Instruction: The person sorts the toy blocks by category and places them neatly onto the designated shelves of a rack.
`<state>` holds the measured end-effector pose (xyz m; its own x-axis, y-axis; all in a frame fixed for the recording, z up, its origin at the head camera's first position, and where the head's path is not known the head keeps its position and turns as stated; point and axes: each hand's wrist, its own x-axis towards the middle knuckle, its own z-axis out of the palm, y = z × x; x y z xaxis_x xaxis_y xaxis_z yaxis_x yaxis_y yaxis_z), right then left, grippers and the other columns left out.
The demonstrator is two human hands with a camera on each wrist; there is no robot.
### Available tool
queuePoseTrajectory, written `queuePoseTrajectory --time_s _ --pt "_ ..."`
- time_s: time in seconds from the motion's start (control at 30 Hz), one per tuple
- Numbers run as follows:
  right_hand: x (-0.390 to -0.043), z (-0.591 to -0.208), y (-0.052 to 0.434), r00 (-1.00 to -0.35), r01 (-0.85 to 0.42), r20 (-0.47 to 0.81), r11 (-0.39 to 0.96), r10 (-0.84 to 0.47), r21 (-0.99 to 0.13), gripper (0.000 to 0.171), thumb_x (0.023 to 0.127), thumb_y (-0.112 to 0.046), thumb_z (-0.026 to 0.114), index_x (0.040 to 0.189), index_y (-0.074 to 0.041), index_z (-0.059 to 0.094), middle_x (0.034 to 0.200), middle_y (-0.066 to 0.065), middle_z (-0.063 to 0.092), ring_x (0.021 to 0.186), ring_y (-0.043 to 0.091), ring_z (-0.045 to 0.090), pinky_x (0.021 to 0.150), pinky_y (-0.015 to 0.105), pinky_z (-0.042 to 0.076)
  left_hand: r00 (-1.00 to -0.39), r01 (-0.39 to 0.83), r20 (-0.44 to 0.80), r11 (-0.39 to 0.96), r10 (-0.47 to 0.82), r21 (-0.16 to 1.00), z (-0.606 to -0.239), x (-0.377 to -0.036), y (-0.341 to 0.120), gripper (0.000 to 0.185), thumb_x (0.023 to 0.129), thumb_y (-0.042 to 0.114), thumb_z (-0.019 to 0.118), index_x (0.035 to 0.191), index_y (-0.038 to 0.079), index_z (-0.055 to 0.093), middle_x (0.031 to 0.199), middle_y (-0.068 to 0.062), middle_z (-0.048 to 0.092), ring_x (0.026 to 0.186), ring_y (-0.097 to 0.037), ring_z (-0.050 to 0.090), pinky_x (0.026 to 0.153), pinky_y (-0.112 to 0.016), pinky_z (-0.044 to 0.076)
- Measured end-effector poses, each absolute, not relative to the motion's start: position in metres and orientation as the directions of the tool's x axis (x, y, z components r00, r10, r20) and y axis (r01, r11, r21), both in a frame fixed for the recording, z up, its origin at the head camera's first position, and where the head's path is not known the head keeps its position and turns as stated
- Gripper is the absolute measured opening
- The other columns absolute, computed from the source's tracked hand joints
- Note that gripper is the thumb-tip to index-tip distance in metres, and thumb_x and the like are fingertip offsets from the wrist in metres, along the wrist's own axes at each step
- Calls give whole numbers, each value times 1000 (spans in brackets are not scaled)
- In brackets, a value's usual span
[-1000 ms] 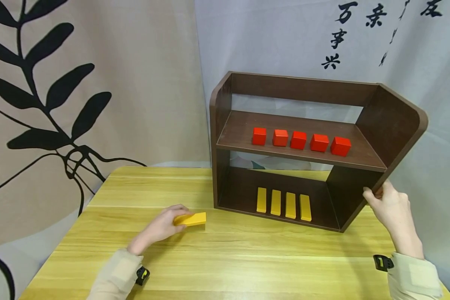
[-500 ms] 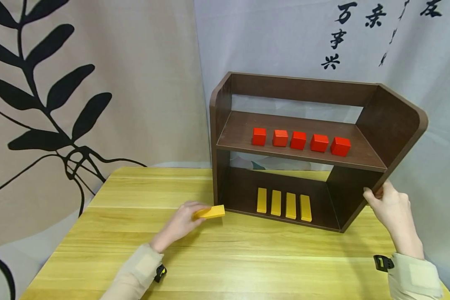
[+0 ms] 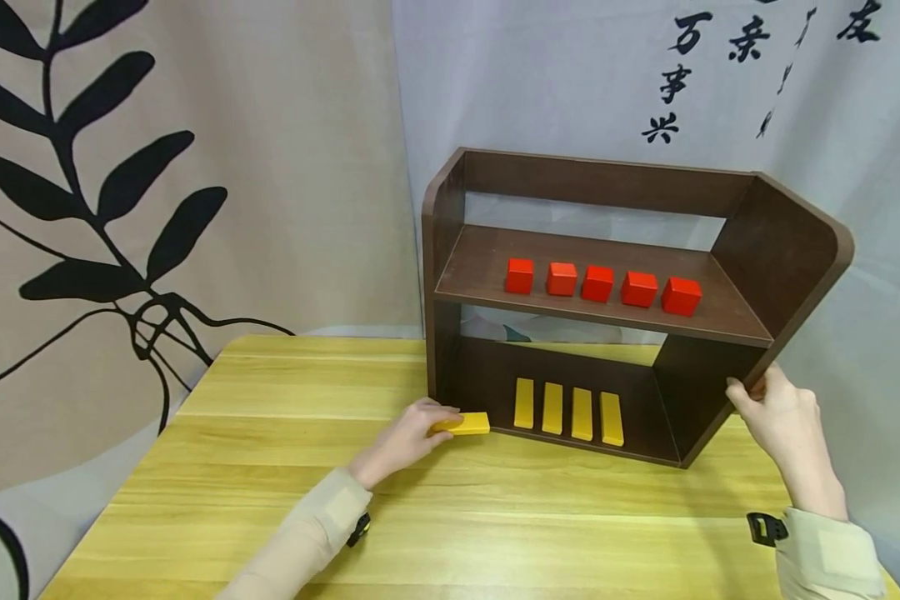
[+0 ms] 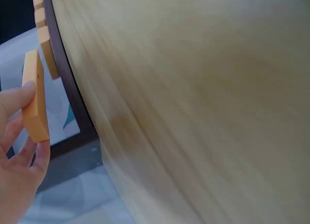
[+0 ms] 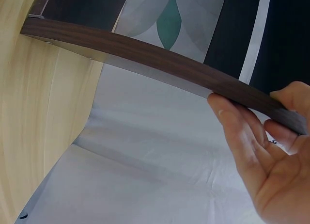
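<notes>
- the left hand [image 3: 408, 437] pinches a yellow block [image 3: 465, 424] by one end, thumb on one face and fingers curled under the other.
- the yellow block is a flat, plain oblong with squared edges, pointing away from the left hand toward the right, its far end at the front lip of the shelf unit [image 3: 450, 250].
- just past the block's free end, on the bottom board of the shelf unit, lie four more yellow blocks [image 3: 568, 410] side by side, all set lengthwise front to back.
- above them, on the upper board, five red cubes [image 3: 602, 283] stand in a row with small gaps.
- the right hand [image 3: 783, 421] grips the front edge of the shelf unit's right side panel, thumb on the near side and fingers wrapped behind.
- both hands are over or beside the wooden table [image 3: 270, 500] that bears the shelf unit.
- the head view alone shows the cubes, the whole row and both hands at once.
- the left wrist view shows the block's [image 4: 35, 95] narrow edge and thickness against the fingertips [image 4: 17, 100], with the table blurred.
- the right wrist view shows the panel's [image 5: 160, 56] thin rounded edge lying across the fingers [image 5: 237, 122], which the head view hides.
</notes>
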<state>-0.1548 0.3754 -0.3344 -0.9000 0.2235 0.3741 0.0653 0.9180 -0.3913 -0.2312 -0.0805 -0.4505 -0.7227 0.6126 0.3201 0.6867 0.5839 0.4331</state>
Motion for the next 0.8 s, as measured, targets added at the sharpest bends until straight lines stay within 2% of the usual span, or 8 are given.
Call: queuePoseTrajectory --time_s 0.5,0.6,0.8 --pt "-155 -337 376 -909 87 342 912 237 -401 31 92 -27 52 87 3 50 67 19 59 58 29 51 48 29 33 -671 739 304 577 676 349 -456 -242 -55 25 89 11 64 114 10 70 122 -11 66 108 -27 63 93 -38 52" --pt "-155 -336 376 -908 85 347 914 236 -398 30 92 -27 51 86 3 50 66 19 58 58 28 50 48 29 33 -678 732 297 584 672 351 -457 -242 -53 26 90 7 63 115 8 70 122 -14 66 109 -28 63 94 -39 52" --pt "-155 -335 376 -905 79 357 917 230 -391 29 92 -26 51 87 2 50 68 19 60 58 29 51 48 29 33 -708 704 229 647 668 293 -457 -242 -49 37 87 -2 59 123 2 63 129 -20 60 118 -33 59 103 -46 45"
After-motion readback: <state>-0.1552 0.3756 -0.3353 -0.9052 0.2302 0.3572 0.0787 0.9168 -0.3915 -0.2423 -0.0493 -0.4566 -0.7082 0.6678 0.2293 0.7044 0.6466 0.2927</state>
